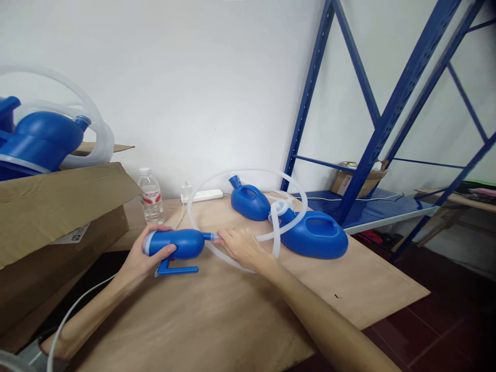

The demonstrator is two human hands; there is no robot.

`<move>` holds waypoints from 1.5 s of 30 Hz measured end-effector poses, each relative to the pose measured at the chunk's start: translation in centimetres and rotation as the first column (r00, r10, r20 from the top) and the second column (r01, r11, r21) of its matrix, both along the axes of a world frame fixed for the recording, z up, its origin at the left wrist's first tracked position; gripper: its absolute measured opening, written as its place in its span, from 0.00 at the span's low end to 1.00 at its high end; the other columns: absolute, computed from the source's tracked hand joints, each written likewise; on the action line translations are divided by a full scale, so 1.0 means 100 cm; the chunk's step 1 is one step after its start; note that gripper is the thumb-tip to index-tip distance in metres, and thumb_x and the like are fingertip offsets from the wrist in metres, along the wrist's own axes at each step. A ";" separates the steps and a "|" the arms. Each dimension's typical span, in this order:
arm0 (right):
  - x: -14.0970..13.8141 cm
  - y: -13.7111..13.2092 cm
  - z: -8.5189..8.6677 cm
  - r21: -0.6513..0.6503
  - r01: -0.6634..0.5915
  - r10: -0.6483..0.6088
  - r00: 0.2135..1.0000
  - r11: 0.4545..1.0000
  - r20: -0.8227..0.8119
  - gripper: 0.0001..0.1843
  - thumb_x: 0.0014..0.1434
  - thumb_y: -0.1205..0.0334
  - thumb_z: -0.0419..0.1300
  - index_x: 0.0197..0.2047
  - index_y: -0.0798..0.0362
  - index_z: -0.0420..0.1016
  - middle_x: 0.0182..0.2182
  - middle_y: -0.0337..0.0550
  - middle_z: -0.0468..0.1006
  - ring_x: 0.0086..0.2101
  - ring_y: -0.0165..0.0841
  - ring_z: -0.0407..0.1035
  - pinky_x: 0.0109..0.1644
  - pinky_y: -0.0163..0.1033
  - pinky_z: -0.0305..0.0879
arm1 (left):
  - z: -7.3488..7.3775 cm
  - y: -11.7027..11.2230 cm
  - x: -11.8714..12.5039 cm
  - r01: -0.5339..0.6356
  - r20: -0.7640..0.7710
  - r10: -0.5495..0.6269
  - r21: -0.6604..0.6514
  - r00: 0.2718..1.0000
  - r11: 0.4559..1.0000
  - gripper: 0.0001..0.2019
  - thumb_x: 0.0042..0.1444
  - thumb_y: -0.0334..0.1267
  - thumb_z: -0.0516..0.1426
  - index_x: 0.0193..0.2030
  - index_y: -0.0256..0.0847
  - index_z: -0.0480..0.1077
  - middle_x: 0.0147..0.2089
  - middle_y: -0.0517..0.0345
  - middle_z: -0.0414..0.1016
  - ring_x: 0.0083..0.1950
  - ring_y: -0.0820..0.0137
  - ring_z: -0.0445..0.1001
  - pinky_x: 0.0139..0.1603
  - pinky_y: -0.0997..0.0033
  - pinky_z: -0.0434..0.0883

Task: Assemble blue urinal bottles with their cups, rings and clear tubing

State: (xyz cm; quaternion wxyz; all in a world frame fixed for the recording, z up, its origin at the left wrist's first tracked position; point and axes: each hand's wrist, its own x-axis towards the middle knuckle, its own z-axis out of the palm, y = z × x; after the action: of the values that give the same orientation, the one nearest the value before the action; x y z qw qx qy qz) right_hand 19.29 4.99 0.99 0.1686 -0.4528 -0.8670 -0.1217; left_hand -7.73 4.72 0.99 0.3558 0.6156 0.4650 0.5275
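- Now, over the counter (186, 320), the blue container (184, 243) is gripped by the left hand (140, 254)!
- Tubing (303, 204) is being pinched at its nozzle (208, 236) by the right hand (238, 245); full seating cannot be told.

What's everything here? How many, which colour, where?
Table: 1, light brown, centre
Held container: 1, blue, front
Far jug: 1, blue, back
Near jug: 1, blue, table's right
Cardboard box: 1, brown, left
Boxed containers: 2 visible, blue, left
Tubing: count unclear, whitish, near jugs and box
Water bottle: 1, clear, beside box
Power strip: 1, white, table's back
Rack: 1, blue, right
Carton: 1, brown, on rack
Cables: several, white, scattered
Left hand: 1, bare, around container
Right hand: 1, bare, at container's spout
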 end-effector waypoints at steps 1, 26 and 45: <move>0.000 0.000 0.000 0.005 0.000 0.000 1.000 1.000 -0.018 0.21 0.77 0.51 0.44 0.45 0.54 0.72 0.35 0.47 0.82 0.34 0.37 0.74 0.30 0.41 0.42 | 0.000 -0.003 0.003 -0.021 0.002 0.021 0.027 1.000 0.999 0.26 0.42 0.55 0.70 0.44 0.48 0.69 0.49 0.57 0.76 0.41 0.60 0.79 0.34 0.64 0.80; 0.003 -0.010 0.020 -0.287 -0.304 0.127 0.855 0.909 -0.503 0.23 0.77 0.51 0.42 0.33 0.51 0.65 0.32 0.37 0.75 0.33 0.31 0.67 0.38 0.37 0.55 | -0.003 -0.013 0.008 0.132 -0.328 0.091 0.598 0.940 0.791 0.22 0.53 0.44 0.67 0.52 0.48 0.66 0.52 0.53 0.76 0.53 0.57 0.77 0.55 0.55 0.75; 0.003 0.003 -0.012 -0.071 0.071 -0.082 0.982 0.995 -0.173 0.07 0.71 0.63 0.55 0.48 0.53 0.73 0.44 0.48 0.81 0.44 0.40 0.74 0.40 0.39 0.60 | -0.007 0.006 0.000 -0.038 0.187 0.052 -0.073 0.981 0.997 0.24 0.54 0.64 0.57 0.41 0.44 0.73 0.39 0.58 0.76 0.35 0.64 0.73 0.33 0.69 0.71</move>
State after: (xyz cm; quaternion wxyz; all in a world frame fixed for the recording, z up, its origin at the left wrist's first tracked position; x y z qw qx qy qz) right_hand 19.62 5.32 -0.21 0.2247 -0.4999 -0.8343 -0.0594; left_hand -7.71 5.33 0.26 0.4073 0.5395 0.4609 0.5751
